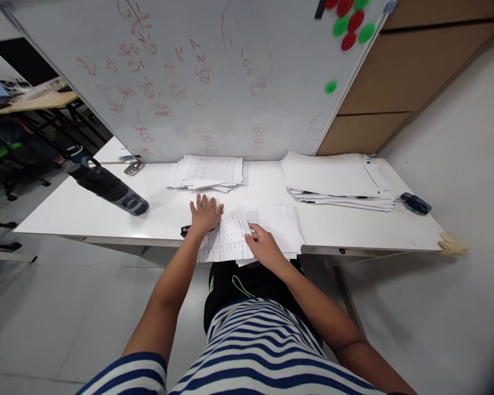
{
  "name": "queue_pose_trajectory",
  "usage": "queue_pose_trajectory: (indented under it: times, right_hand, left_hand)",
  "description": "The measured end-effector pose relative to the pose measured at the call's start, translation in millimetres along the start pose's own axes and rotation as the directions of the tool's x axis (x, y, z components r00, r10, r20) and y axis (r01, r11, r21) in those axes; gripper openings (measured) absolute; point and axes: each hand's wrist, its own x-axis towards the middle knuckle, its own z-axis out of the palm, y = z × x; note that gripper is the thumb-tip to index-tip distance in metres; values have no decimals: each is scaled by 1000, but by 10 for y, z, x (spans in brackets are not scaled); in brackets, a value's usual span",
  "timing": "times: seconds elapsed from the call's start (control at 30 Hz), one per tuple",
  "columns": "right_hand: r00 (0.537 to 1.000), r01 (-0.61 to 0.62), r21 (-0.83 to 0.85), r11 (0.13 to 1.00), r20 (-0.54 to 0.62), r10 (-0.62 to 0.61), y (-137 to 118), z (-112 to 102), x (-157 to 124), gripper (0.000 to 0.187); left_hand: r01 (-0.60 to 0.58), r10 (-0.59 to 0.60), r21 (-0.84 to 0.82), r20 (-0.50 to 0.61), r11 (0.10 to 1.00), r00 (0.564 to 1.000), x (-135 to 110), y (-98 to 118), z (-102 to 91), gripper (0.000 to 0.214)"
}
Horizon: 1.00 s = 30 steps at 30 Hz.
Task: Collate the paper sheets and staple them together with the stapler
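L hand (pixel 206 215) is palm-down w/ fingers spread at the far L corner of a printed sheet (pixel 233 237) nr the desk's (pixel 86 215) front edge; R hand (pixel 267 249) has its R edge pinched btwn thumb & fingers, beside loose white papers (pixel 278 226). Behind: L paper stack (pixel 209 170), R paper stack (pixel 329 176); dark water bottle (pixel 111 189) far L.

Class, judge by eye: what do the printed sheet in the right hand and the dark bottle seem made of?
Printed sheet: paper, matt white; thin, with no visible gloss.
Dark bottle: plastic perhaps, with a faint sheen; coated metal remains possible.
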Motion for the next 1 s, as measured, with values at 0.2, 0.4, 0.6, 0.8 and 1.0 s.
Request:
queue_pose_trajectory:
  times: [0.2,0.4,0.6,0.8,1.0]
  right_hand:
    - [998,29,-122,992,58,-22,-59,21,-52,39]
    - [995,61,-80,995,90,-53,-91,60,66,34]
    - [994,39,18,999,103,-41,-260,-35,253,31]
    - [999,53,64,997,-7,-53,-280,-457,158,36]
    - [969,76,133,988,-242,-42,-43,-634,-24,45]
  left_hand:
    - [-92,18,-253,-280,963,960,-73,-13,-39,55]
    - [-313,-234,-642,-620,700,749,-448,-232,-274,47]
    - [-206,94,-293,-355,934,930,-749,-729,-158,36]
    - [62,-139,-186,-436,981,889,-730,-819,186,42]
    - [147,-226,-192,-502,970,835,-658,-783,318,39]
